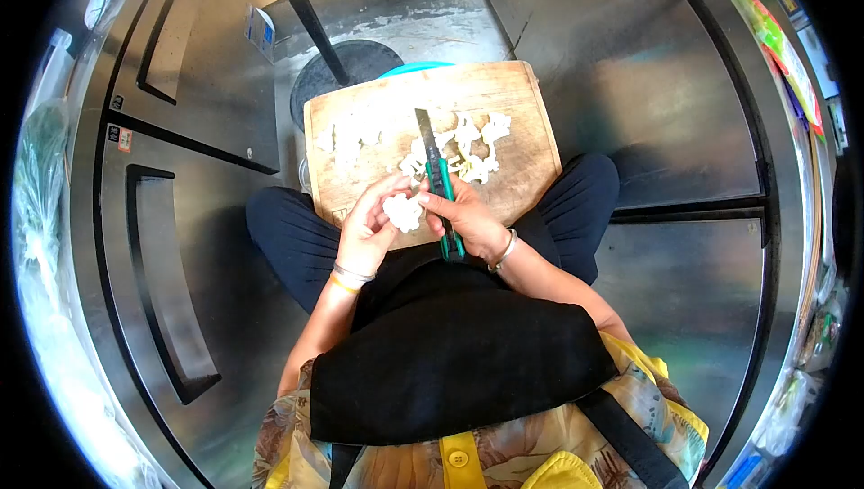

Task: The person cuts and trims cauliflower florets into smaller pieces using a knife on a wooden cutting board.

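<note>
My left hand (372, 222) is closed around a white cauliflower floret (403, 212), held just above the near edge of a wooden cutting board (351, 185). Wrapped in my right hand (470, 214) is a green and black utility knife (440, 176), its blade extended and pointing away from me. The fingertips of that hand are close to the floret; whether they touch it I cannot tell. Several cut cauliflower pieces (468, 134) lie scattered across the board beyond my hands, some washed out by bright light.
Steel cabinets with black handles (148, 246) stand close on the left, and steel doors (666, 84) on the right. Behind the board are a round black base (315, 71) with a dark pole (306, 17) and a blue rim (414, 68). My knees flank the board.
</note>
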